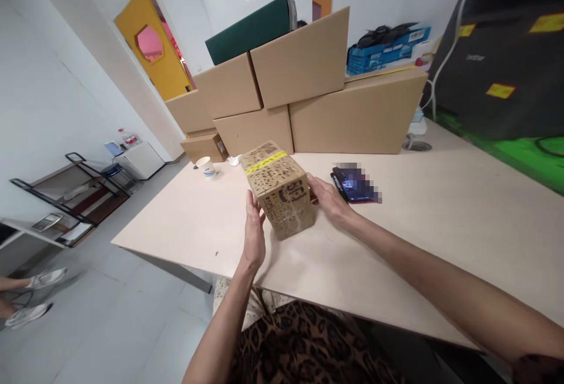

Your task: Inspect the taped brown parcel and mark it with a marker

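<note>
Bracketing the taped box (pixel 282 191) at the table (pixel 392 260) in the head view, the left hand (pixel 254 237) has straight, open fingers; the right hand (pixel 330 201) hides its fingertips (their grip I cannot tell). Uneven side pressure could skid or tip the box.

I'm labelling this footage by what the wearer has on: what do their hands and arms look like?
Left hand and right hand are gloveless, with no watch showing. The forearms are uncovered; a dark patterned sleeve edges in near the right elbow.
</note>
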`<state>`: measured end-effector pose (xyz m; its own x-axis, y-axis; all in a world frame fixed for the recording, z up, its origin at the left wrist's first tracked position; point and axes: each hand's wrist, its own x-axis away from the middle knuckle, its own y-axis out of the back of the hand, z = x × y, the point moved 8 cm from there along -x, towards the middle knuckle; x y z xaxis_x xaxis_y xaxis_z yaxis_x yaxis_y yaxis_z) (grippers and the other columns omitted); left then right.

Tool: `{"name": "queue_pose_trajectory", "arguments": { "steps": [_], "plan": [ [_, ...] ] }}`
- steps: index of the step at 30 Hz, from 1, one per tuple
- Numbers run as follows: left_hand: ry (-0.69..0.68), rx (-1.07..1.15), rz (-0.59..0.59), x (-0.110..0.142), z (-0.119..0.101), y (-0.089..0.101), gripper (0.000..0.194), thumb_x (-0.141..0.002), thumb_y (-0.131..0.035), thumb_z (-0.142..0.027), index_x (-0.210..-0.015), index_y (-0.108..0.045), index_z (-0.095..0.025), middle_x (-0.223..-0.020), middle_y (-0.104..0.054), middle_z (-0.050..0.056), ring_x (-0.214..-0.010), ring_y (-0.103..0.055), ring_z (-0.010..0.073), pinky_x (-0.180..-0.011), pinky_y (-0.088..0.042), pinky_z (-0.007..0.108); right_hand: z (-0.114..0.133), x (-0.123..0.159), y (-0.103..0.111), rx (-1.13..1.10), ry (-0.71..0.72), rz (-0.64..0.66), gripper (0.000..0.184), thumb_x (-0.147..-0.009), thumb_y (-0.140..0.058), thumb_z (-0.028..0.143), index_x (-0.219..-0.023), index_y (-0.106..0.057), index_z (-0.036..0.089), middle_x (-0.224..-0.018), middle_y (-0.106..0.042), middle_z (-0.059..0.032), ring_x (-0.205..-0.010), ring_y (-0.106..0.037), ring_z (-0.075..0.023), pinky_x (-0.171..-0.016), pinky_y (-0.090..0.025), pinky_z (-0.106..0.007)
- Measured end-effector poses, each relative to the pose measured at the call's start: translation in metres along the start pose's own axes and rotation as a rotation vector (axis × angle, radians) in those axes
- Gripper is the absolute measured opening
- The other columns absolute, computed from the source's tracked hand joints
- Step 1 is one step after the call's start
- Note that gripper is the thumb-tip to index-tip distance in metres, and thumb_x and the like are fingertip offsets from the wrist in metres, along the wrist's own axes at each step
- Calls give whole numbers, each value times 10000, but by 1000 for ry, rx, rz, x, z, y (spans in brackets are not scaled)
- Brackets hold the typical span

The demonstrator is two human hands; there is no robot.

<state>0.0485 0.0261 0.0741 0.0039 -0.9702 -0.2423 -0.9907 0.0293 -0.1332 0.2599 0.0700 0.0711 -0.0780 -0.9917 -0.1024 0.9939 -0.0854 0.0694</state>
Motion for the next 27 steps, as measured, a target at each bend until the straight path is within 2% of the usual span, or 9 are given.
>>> {"name": "queue_pose_trajectory", "arguments": {
  "steps": [2, 4, 8, 10, 12, 17, 21, 24, 27],
  "plan": [
    [-24, 10, -6, -1, -9, 4, 866, -947, -413, -839, -1676, -284, -391, -1761, -333, 69, -1611, -355, 276, -1290, -306, 481, 9, 3, -3, -11, 6, 32, 578, -949, -450, 731, -931, -694, 207, -881, -757, -80, -797, -681, -242, -736, -514, -365],
    [-42, -23, -12, -2, -14, 8, 880, -940, -432, -840, -1673, -307, -370, -1775, -299, 64, -1627, -321, 266, -1302, -285, 454, 12, 4, -3, -54, -31, 21, 528, -996, -453, 652, -994, -703, 187, -918, -774, -97, -793, -685, -226, -709, -500, -335],
    [64, -102, 24, 1, 0, 12, 809, -951, -404, -840, -1578, -499, -338, -1704, -443, 80, -1592, -382, 303, -1265, -332, 512, 9, 8, -5, -225, -171, 0, 469, -1066, -431, 553, -1153, -675, 162, -958, -789, -117, -787, -700, -197, -717, -508, -300],
    [121, -105, 57, 6, 4, 10, 802, -953, -359, -852, -1568, -506, -359, -1689, -468, 75, -1566, -420, 320, -1237, -349, 548, 15, 12, -8, -273, -187, 36, 474, -1079, -426, 544, -1191, -672, 155, -963, -793, -123, -783, -703, -197, -713, -517, -299],
    [133, -127, 67, 11, -3, 8, 821, -942, -345, -869, -1583, -480, -374, -1696, -457, 71, -1558, -429, 329, -1231, -337, 558, 24, 17, -9, -284, -195, 62, 499, -1090, -411, 538, -1240, -667, 137, -967, -799, -134, -770, -701, -198, -691, -512, -296],
    [117, -208, 5, 19, -41, 10, 950, -911, -332, -906, -1678, -303, -346, -1646, -520, 120, -1537, -443, 363, -1203, -313, 597, 51, 27, 0, -306, -214, 85, 625, -1099, -345, 577, -1414, -588, 95, -1027, -808, -187, -822, -729, -217, -602, -471, -274],
    [111, -212, 0, 18, -63, 12, 1006, -917, -327, -900, -1712, -195, -299, -1606, -561, 156, -1515, -462, 379, -1178, -332, 586, 66, 30, 8, -319, -210, 94, 722, -1071, -316, 664, -1438, -574, 98, -1079, -804, -218, -796, -729, -220, -545, -447, -270],
    [118, -213, 13, 13, -67, 11, 1011, -920, -369, -888, -1712, -208, -280, -1614, -547, 170, -1512, -468, 391, -1186, -332, 580, 67, 29, 9, -320, -200, 91, 769, -1049, -319, 710, -1435, -574, 96, -1098, -800, -234, -791, -729, -226, -528, -439, -273],
    [138, -185, -10, 6, -59, 15, 1003, -927, -395, -871, -1711, -217, -272, -1590, -571, 179, -1519, -471, 389, -1207, -322, 577, 60, 23, 10, -322, -180, 67, 780, -1029, -349, 737, -1421, -593, 109, -1102, -800, -232, -845, -741, -258, -561, -472, -296]
  ]
}}
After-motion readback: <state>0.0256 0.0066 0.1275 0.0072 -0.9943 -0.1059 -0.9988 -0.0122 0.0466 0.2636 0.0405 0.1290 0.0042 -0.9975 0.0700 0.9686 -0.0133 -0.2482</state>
